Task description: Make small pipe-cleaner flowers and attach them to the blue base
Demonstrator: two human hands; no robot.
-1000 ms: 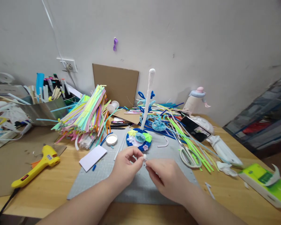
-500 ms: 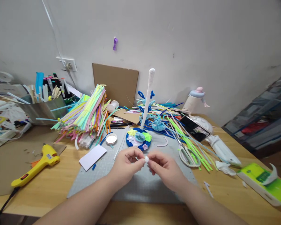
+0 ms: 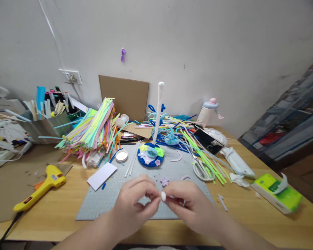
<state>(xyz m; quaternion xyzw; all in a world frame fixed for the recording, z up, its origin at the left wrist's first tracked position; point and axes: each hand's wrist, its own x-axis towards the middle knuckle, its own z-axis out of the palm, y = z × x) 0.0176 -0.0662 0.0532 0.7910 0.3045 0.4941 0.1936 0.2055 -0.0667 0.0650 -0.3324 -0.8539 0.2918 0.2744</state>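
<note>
Low over the grey mat [image 3: 94,205], my left hand [image 3: 139,199] and my right hand [image 3: 186,205] meet, thumbs and fingers pinched on a small white piece [image 3: 163,196] between them. Just beyond my fingertips lies a small lilac flower shape [image 3: 164,181]. Behind it stands a round blue base [image 3: 150,162] with yellow, green, white and light blue decorations, and a tall white fuzzy stem [image 3: 159,111] rises at its back. A curved lilac strip [image 3: 176,158] rests to its right.
A yellow glue gun [image 3: 45,184] lies left, near a large bundle of pipe cleaners [image 3: 95,128]. White card [image 3: 102,175] and a round white-filled tin [image 3: 121,155] sit on the mat's left. Scissors [image 3: 203,170], a phone [image 3: 208,140] and a green tissue pack [image 3: 278,192] are right.
Both hands have come lower in view, still pinching the white piece. The lilac flower shape now shows beyond them. The whole scene has shifted slightly left with the camera.
</note>
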